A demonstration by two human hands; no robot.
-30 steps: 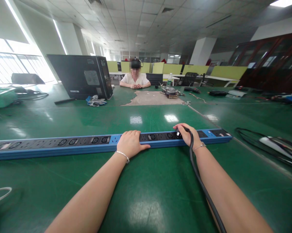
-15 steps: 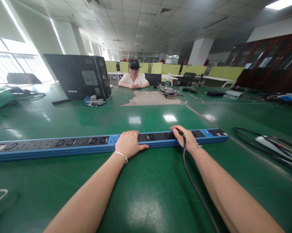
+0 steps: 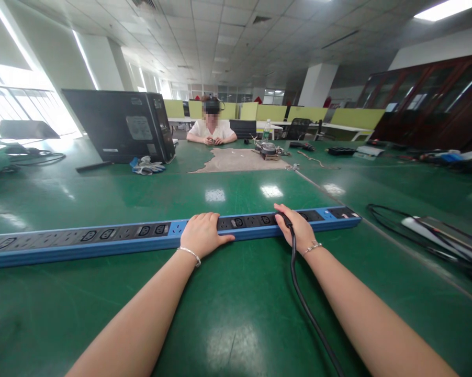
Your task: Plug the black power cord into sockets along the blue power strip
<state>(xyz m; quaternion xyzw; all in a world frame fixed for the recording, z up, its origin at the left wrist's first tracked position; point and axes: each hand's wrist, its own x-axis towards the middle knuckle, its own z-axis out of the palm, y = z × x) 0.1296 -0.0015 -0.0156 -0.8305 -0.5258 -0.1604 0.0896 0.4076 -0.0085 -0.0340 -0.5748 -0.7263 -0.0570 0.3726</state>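
Observation:
A long blue power strip (image 3: 118, 246) with black sockets lies across the green table. My left hand (image 3: 201, 233) is laid over its middle, fingers over the far edge and thumb along the near side, gripping it. Farther right, my right hand (image 3: 296, 228) holds a black plug (image 3: 285, 220) against the strip's sockets, its fingers closed round it. A thick black cord (image 3: 299, 288) runs from the plug toward me, past the inside of my right forearm. How deep the plug sits in a socket is hidden by the hand.
Across the green table (image 3: 236, 183) a person (image 3: 211, 125) sits with both hands on the tabletop. A black computer case (image 3: 118, 125) and gloves (image 3: 146, 165) stand at back left. To the right lie cables and a white-and-dark device (image 3: 444, 238).
My right hand has tilted, and more of the plug's back shows, with the cord hanging straighter from it. The whole view has shifted slightly. My left hand stays on the strip.

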